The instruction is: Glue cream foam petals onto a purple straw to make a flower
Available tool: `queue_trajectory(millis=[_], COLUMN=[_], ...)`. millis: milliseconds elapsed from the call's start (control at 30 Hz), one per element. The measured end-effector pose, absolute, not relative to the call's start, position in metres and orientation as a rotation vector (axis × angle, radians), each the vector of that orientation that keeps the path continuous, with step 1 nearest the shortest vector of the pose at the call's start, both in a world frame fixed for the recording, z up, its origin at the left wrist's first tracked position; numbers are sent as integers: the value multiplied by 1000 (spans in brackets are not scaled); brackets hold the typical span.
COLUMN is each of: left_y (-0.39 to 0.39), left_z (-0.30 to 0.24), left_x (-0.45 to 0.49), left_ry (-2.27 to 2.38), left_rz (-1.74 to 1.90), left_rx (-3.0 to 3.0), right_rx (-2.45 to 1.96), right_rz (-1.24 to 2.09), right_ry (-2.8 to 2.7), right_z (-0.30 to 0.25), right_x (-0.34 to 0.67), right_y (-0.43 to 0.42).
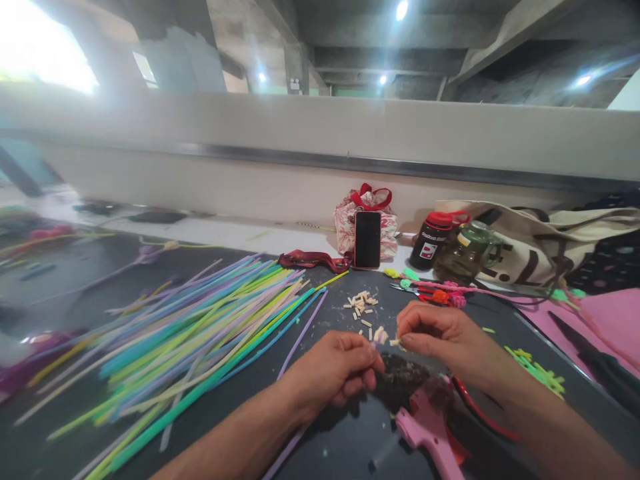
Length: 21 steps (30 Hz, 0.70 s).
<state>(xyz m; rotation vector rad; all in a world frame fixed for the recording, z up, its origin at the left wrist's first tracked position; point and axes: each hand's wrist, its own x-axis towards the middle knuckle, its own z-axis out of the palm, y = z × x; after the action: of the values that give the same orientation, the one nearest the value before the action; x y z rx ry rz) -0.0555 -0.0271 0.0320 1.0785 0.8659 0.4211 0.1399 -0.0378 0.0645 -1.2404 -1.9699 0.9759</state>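
Over the dark table [345,457] in the head view, the left hand [333,370] pinches a small purple-and-cream piece [380,336] at its fingertips; just beside it, the right hand [445,333] holds a cream bit [395,343] between thumb and forefinger. Beneath them lies a pink glue gun [430,427]. Behind, a black bottle [429,243] reads "Perfect", the next word unclear, above a white square with a red mark. Large dark letters on the cloth bag [525,247] are partly folded away.
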Motion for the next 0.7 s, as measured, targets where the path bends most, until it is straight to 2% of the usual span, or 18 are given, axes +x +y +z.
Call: queue_trajectory(millis=[233, 400, 700], left_y=[-24, -21, -22], left_z=[30, 24, 16], left_x=[-56, -54, -51], left_ry=[942, 940, 897], left_rz=[421, 530, 597], left_rx=[1168, 1082, 1027], right_rx=[-1382, -1589, -1565], right_rz=[872, 597, 460], right_ry=[-2013, -2303, -2524], right_z=[65, 50, 34], right_x=[146, 159, 154], right_y=[-39, -33, -23])
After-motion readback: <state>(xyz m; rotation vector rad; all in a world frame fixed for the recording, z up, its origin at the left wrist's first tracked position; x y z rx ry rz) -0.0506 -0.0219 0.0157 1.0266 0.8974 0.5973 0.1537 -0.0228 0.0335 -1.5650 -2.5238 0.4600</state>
